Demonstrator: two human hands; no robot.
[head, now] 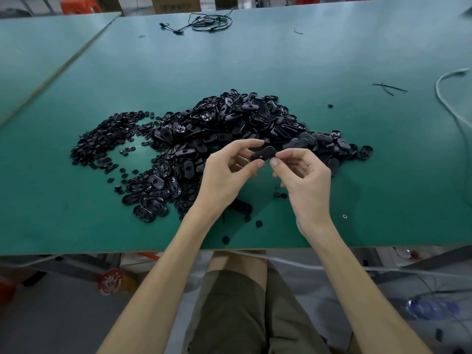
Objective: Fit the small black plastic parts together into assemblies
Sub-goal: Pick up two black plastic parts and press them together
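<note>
A black oval plastic shell (264, 153) is held above the green table (255, 62). My left hand (227, 175) pinches its left end between thumb and fingers. My right hand (304, 175) pinches its right end with thumb and forefinger. Behind the hands lies a big heap of black oval shells (242, 118). To its left spreads a flatter pile of small round black parts (107, 139). A few loose round parts (259, 223) and one oval shell (240, 206) lie on the table under my hands.
A tangle of black cable (204, 23) lies at the far middle of the table. Thin black ties (388, 87) and a pale cord (449, 98) sit at the right. The table's front edge (102, 252) runs just above my lap.
</note>
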